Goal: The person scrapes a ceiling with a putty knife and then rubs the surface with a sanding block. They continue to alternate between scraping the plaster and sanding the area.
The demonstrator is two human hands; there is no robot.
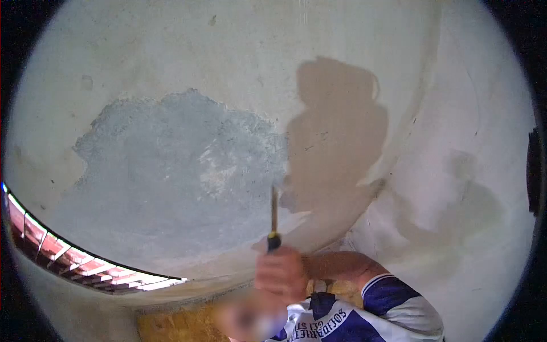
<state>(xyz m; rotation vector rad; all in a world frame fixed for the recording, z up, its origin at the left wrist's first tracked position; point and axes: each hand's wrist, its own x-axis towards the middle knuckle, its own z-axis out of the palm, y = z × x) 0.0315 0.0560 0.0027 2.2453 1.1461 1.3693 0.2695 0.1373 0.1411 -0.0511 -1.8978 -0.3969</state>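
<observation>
My right hand (pixel 279 275) is closed in a fist around the dark handle of a screwdriver (pixel 274 214). A yellow band shows where the handle meets the long, narrow shank. The shank points up, its tip overlapping the lower right of a rough grey patch (pixel 142 159) on the pale wall (pixel 245 40). Around that patch the paint ends in a ragged edge, with a whitish scuffed spot near its middle. Just below my right hand, a heavily blurred area hides what would show of my left hand; its fingers cannot be made out.
My shadow (pixel 339 142) falls on the wall right of the grey patch. A second wall (pixel 456 102) meets it at a corner on the right. Low on the left is a barred opening (pixel 85 265). Something yellow-brown (pixel 176 326) lies below, beside my white and navy shirt (pixel 364 322).
</observation>
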